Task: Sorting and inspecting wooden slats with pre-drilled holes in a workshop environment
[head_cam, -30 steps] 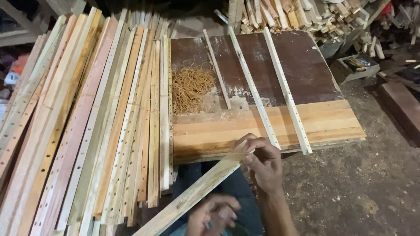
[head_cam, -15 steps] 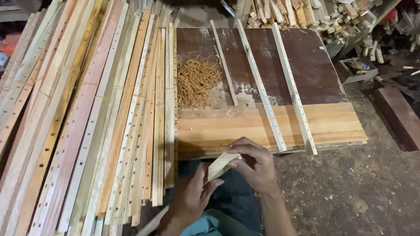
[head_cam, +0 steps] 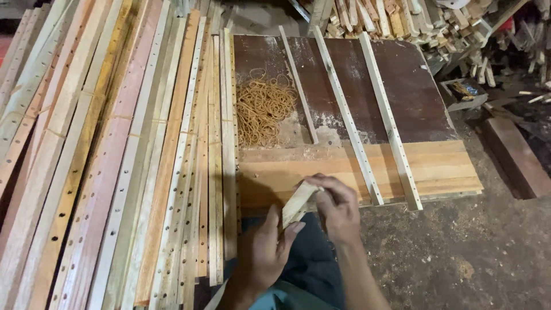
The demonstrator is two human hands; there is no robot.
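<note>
Head view: both my hands, left (head_cam: 261, 252) and right (head_cam: 337, 208), grip a pale, smooth-cut wood strip (head_cam: 297, 203), just short of the tabletop (head_cam: 344, 166).

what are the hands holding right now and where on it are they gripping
Both hands hold a pale wooden strip: the right hand pinches its upper end, the left hand grips just below.

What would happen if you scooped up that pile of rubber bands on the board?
The rubber bands would probably flop and dangle, since they lie as thin loose loops. They look light, so a handful should lift easily. Being tangled in a heap, some would likely cling together while strays drop back onto the dark board.
</note>
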